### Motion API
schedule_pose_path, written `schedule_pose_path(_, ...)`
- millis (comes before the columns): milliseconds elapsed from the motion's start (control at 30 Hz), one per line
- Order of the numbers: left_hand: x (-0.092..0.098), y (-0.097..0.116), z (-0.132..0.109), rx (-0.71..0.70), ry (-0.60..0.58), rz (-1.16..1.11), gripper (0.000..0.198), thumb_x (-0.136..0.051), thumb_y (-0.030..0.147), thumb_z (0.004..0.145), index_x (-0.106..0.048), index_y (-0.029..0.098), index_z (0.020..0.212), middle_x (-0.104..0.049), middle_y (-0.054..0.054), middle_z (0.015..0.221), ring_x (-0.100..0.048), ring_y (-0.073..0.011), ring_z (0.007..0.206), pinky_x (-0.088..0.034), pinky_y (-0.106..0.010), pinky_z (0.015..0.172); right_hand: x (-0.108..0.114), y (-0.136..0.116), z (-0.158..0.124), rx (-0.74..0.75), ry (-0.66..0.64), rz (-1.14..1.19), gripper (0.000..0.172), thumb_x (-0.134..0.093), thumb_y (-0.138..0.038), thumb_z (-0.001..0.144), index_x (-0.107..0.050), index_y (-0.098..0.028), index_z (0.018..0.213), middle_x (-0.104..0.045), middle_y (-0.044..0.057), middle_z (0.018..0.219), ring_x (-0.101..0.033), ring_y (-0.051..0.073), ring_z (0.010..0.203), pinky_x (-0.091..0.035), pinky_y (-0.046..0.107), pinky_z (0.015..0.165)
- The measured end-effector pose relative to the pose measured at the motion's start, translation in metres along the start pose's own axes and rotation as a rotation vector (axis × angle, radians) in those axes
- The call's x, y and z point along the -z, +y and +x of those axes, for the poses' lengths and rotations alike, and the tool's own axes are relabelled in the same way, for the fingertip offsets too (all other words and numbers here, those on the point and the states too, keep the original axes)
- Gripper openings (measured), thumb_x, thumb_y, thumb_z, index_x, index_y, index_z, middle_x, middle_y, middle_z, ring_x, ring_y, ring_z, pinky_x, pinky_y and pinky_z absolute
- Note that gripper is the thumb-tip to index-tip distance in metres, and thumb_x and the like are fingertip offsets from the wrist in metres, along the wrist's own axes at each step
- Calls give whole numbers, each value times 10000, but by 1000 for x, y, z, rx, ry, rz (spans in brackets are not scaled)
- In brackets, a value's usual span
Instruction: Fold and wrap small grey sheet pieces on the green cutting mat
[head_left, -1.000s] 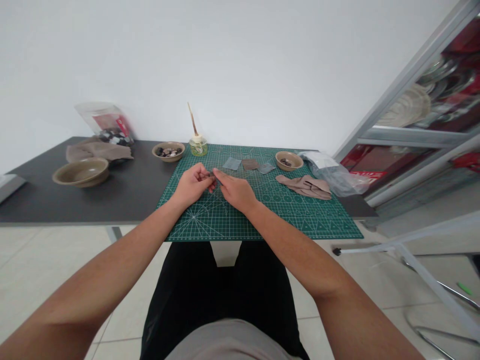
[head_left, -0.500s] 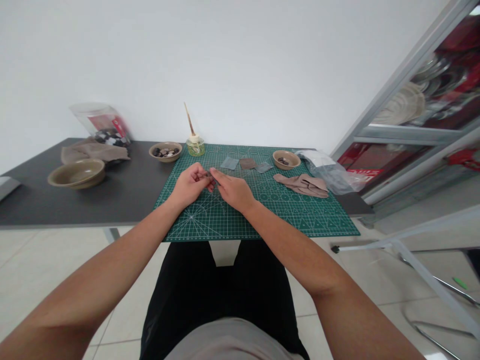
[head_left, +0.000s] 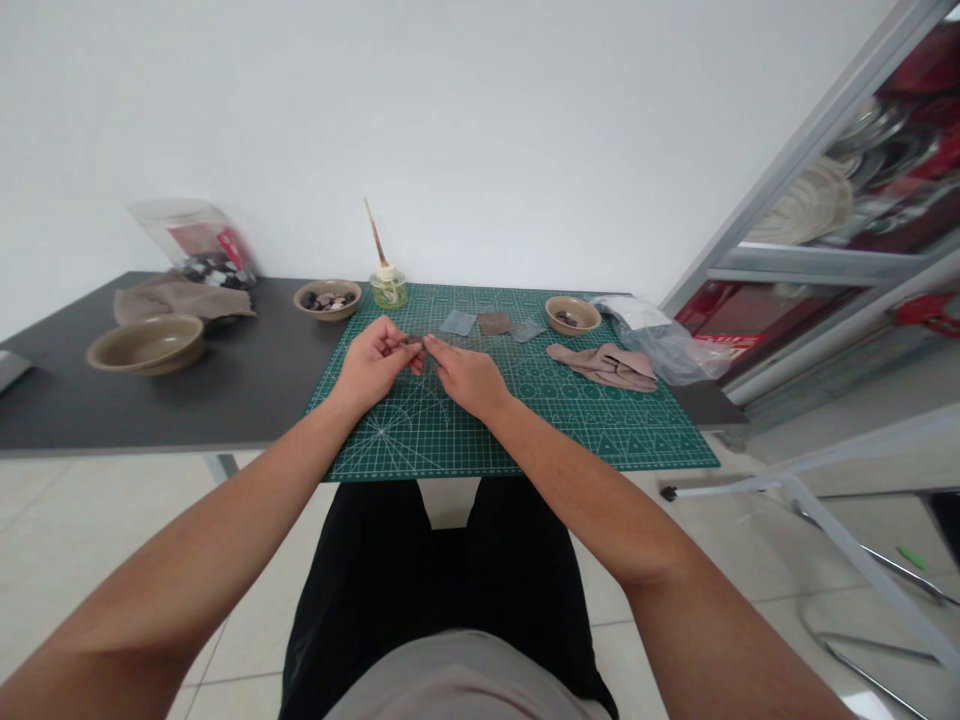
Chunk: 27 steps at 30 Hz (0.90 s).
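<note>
My left hand (head_left: 373, 362) and my right hand (head_left: 470, 380) meet above the green cutting mat (head_left: 540, 425), fingertips pinched close together. Between them is a small dark, flat-looking piece (head_left: 415, 341), mostly covered by the fingers, so its kind cannot be made out. Both hands are closed on it. Just beyond the fingers lie a blue-grey square (head_left: 457, 323), a brown square (head_left: 494, 324) and another grey square (head_left: 527, 332). To their right stands a small tan bowl (head_left: 573, 317) with a few dark pebbles inside.
A crumpled brown cloth (head_left: 606, 367) and a clear plastic bag (head_left: 667, 345) lie at right. Leftward are a glass jar with a brush (head_left: 388, 288), a bowl of pebbles (head_left: 327, 302), a larger bowl (head_left: 148, 347), another cloth (head_left: 176, 297) and a bag of stones (head_left: 202, 245).
Both hands stay together at the same spot, with the left hand and its fingers shifting slightly around the small dark piece. The view tilts a little; the things on the table stay put.
</note>
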<state>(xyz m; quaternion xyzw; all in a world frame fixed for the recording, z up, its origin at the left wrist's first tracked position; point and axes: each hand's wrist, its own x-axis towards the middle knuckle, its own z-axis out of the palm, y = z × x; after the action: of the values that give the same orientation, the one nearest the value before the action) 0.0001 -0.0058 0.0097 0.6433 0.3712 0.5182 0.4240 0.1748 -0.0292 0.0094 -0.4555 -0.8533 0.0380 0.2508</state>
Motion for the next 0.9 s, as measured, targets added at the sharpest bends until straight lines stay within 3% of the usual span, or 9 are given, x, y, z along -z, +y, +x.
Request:
schedule_pose_path(200, 1, -5, 3, -14, 75, 4, 281, -704, 254, 705, -429, 223, 760, -679, -3, 718, -663, -163, 637, -541, -297, 577, 0, 3, 1, -88, 63, -11, 510, -420, -110, 938, -453, -152, 1446, -512, 71, 1461, -541, 169, 1304, -474, 315, 1056)
schedule_pose_path(367, 3, -9, 3, -8, 9, 111, 213, -713, 261, 689, -552, 200, 814, -626, 25, 650, -583, -125, 552, -480, -268, 571, -2, 6, 0, -61, 113, 13, 518, -431, -116, 933, -467, -206, 1442, -518, 39, 1457, -536, 155, 1306, -478, 304, 1050)
schedule_pose_path(500, 4, -10, 2, -16, 15, 242, 190, -723, 282, 689, -641, 177, 824, -631, 12, 694, -551, -113, 597, -439, -249, 584, -1, 5, -2, -17, 135, 21, 526, -422, -112, 932, -465, -226, 1444, -510, 20, 1463, -525, 138, 1316, -471, 293, 1059)
schedule_pose_path(733, 7, -19, 6, -51, 89, 212, 170, -722, 289, 699, -639, 181, 801, -566, 36, 635, -507, -100, 563, -413, -242, 566, 1, -1, -3, 18, 60, -11, 522, -431, -132, 924, -477, -208, 1438, -483, 28, 1482, -541, 158, 1303, -487, 320, 1054)
schedule_pose_path(900, 6, -19, 5, -68, 122, 216, 199, -739, 321, 699, -634, 180, 793, -626, 6, 704, -552, -112, 611, -444, -251, 599, 3, -3, -3, -1, 38, -33, 549, -423, -124, 921, -447, -226, 1461, -462, 27, 1496, -543, 171, 1301, -501, 336, 1040)
